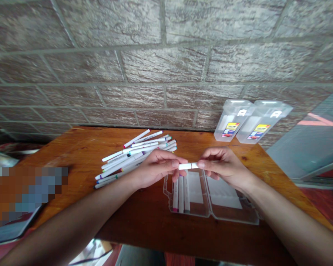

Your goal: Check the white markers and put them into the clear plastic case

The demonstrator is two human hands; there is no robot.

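Between my two hands a white marker (186, 166) is held level, with a thin dark ring near its middle. My left hand (158, 166) pinches its left end and my right hand (220, 162) pinches the other end. Right below them lies an opened clear plastic case (210, 214) with two halves. Three white markers (181, 195) stand side by side in its left half, one with a pink end and one with a grey end. White paper sheets show in both halves. To the left lies a loose pile of white markers (119, 160) with coloured ends, partly behind my left hand.
Two tall translucent plastic containers (229, 122) with yellow and blue labels stand at the back right of the wooden table (138, 221). Behind the table rises a stone-block wall (161, 66). A dark-edged device, partly pixelated, is at the left.
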